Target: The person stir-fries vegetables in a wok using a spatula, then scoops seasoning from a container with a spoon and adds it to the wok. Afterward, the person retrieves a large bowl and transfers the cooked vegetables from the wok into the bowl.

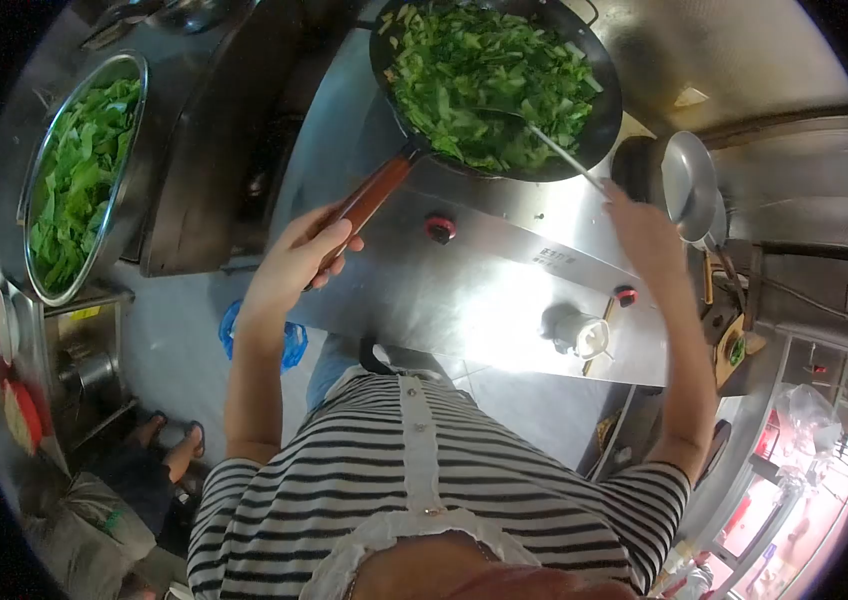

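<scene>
My left hand is closed around the brown wooden handle of a dark wok. Chopped leafy greens fill much of the wok, which sits on the steel stove. A long metal ladle slants into the greens from the right, its bowl largely hidden among the leaves. Closed on the upper end of that ladle's handle is my right hand, slightly blurred and just outside the wok's right rim.
An oval metal basin of raw greens stands at the left. Red stove knobs and a white container are on the stove front. Metal pans lie at the right. Another person's legs show at lower left.
</scene>
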{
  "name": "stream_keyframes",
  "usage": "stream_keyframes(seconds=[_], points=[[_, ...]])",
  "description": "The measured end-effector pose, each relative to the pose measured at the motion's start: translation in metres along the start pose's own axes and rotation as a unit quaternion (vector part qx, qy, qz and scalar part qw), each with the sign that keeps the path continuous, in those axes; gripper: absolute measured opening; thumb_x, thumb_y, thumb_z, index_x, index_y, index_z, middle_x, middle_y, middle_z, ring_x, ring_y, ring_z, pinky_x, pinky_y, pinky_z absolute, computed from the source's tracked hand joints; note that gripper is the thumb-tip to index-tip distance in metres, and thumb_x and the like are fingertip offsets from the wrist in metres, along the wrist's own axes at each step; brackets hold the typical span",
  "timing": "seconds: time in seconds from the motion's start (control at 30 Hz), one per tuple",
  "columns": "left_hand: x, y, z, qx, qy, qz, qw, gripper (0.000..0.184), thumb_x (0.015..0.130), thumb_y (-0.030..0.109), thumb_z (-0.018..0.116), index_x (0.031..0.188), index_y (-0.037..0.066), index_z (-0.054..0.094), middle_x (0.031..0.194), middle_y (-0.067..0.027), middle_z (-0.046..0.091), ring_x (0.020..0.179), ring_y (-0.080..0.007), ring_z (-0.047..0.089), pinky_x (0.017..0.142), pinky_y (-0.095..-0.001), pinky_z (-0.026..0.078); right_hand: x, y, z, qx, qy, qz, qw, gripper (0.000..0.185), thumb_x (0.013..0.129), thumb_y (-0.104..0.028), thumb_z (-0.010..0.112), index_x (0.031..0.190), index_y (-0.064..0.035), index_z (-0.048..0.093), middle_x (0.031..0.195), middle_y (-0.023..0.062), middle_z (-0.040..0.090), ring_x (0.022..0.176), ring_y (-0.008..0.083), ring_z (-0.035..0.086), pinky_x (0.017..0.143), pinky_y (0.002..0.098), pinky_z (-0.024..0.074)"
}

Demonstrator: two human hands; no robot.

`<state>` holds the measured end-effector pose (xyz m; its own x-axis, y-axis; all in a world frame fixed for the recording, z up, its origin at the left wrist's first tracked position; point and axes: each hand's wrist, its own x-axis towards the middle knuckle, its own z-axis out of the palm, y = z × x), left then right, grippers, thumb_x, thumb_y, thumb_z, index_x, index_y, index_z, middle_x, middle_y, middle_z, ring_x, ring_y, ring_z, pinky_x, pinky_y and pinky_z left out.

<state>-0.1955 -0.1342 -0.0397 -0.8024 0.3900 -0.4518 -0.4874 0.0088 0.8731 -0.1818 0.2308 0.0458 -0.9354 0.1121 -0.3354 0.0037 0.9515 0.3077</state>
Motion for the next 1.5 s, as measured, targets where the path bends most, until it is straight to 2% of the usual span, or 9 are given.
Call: stream_keyframes(seconds=[0.3, 0.37, 0.43, 0.5, 0.57, 0.77, 1.0, 1.07, 1.5], points=[[-0.005, 0.006, 0.005, 0.009, 0.027, -0.02, 0.999, 0.039, 0.085, 0.025, 0.051, 0.116, 0.002, 0.046, 0.079, -0.0044, 0.058, 0.051, -0.0034, 0.044, 0.039, -0.0169, 0.032, 0.067, 0.115, -0.084, -0.124, 0.236, -0.06, 0.962, 0.019, 0.083, -0.015, 0.045, 0.076, -0.0026, 0.058, 0.067, 0.0139, 0.058, 0.062, 0.0247, 0.058, 0.059, 0.0374, 0.0449], [-0.004, 0.005, 0.003, 0.008, 0.039, -0.014, 0.999, 0.039, 0.085, 0.025, 0.052, 0.116, 0.002, 0.046, 0.079, -0.0044, 0.058, 0.051, -0.0036, 0.044, 0.04, -0.017, 0.032, 0.102, 0.103, -0.11, -0.208, -0.03, 0.034, 0.977, 0.026, 0.081, -0.025, 0.05, 0.092, -0.0012, 0.055, 0.074, 0.0177, 0.059, 0.068, 0.032, 0.059, 0.063, 0.0384, 0.0477], [-0.002, -0.001, -0.001, -0.011, 0.014, -0.008, 1.0, 0.041, 0.085, 0.026, 0.053, 0.117, 0.001, 0.046, 0.079, -0.0045, 0.058, 0.052, -0.0037, 0.043, 0.04, -0.017, 0.032, 0.17, 0.168, -0.048, 0.112, 0.017, 0.006, 0.994, 0.018, 0.08, -0.018, 0.051, 0.074, -0.0031, 0.06, 0.051, 0.0062, 0.048, 0.039, 0.016, 0.045, 0.039, 0.0291, 0.0387], [-0.003, 0.002, -0.001, -0.009, 0.008, 0.003, 1.0, 0.043, 0.085, 0.026, 0.054, 0.119, 0.0, 0.045, 0.079, -0.0044, 0.058, 0.052, -0.0039, 0.043, 0.04, -0.0169, 0.033, 0.209, 0.138, -0.03, 0.129, -0.015, -0.074, 0.989, 0.033, 0.079, -0.032, 0.055, 0.09, -0.0011, 0.058, 0.071, 0.0121, 0.059, 0.06, 0.0239, 0.058, 0.058, 0.036, 0.0484], [-0.003, 0.007, 0.0, 0.0, 0.011, -0.019, 1.0, 0.044, 0.085, 0.026, 0.053, 0.119, 0.0, 0.044, 0.078, -0.004, 0.057, 0.052, -0.0038, 0.043, 0.04, -0.0167, 0.033, 0.176, 0.042, -0.062, 0.182, -0.032, 0.106, 0.977, 0.031, 0.079, -0.032, 0.055, 0.084, -0.0015, 0.06, 0.072, 0.0137, 0.059, 0.063, 0.024, 0.062, 0.055, 0.0378, 0.0488], [-0.003, 0.008, 0.001, -0.002, 0.008, -0.03, 1.0, 0.041, 0.086, 0.025, 0.051, 0.119, 0.0, 0.045, 0.078, -0.0038, 0.057, 0.053, -0.0033, 0.043, 0.04, -0.0164, 0.032, 0.068, -0.013, -0.006, -0.198, 0.246, -0.053, 0.947, 0.029, 0.078, -0.009, 0.048, 0.106, -0.0049, 0.05, 0.07, 0.01, 0.054, 0.059, 0.0194, 0.059, 0.046, 0.0316, 0.0484], [-0.003, 0.01, 0.0, -0.004, 0.01, -0.041, 0.999, 0.039, 0.086, 0.025, 0.052, 0.115, 0.001, 0.046, 0.079, -0.0037, 0.058, 0.052, -0.0034, 0.043, 0.04, -0.0167, 0.031, 0.037, 0.078, -0.015, -0.285, 0.344, -0.069, 0.892, 0.026, 0.082, -0.016, 0.045, 0.107, -0.0173, 0.052, 0.071, 0.0078, 0.052, 0.063, 0.0208, 0.058, 0.051, 0.0347, 0.0494], [-0.003, 0.009, 0.0, -0.007, 0.01, -0.041, 0.999, 0.039, 0.085, 0.025, 0.052, 0.116, 0.001, 0.046, 0.079, -0.0038, 0.058, 0.052, -0.0033, 0.043, 0.039, -0.0169, 0.031, 0.103, 0.128, -0.024, -0.127, 0.13, 0.026, 0.983, 0.025, 0.085, -0.029, 0.046, 0.098, -0.011, 0.059, 0.081, 0.0121, 0.06, 0.073, 0.0296, 0.06, 0.058, 0.0421, 0.0489], [-0.005, 0.009, 0.004, 0.013, 0.025, -0.03, 0.999, 0.044, 0.085, 0.027, 0.053, 0.12, 0.001, 0.045, 0.078, -0.0037, 0.058, 0.051, -0.0039, 0.043, 0.04, -0.0176, 0.032, 0.165, -0.02, -0.105, -0.234, 0.23, -0.186, 0.926, 0.041, 0.083, -0.012, 0.044, 0.123, -0.0229, 0.044, 0.083, 0.0157, 0.056, 0.073, 0.0297, 0.06, 0.065, 0.0397, 0.0487]])
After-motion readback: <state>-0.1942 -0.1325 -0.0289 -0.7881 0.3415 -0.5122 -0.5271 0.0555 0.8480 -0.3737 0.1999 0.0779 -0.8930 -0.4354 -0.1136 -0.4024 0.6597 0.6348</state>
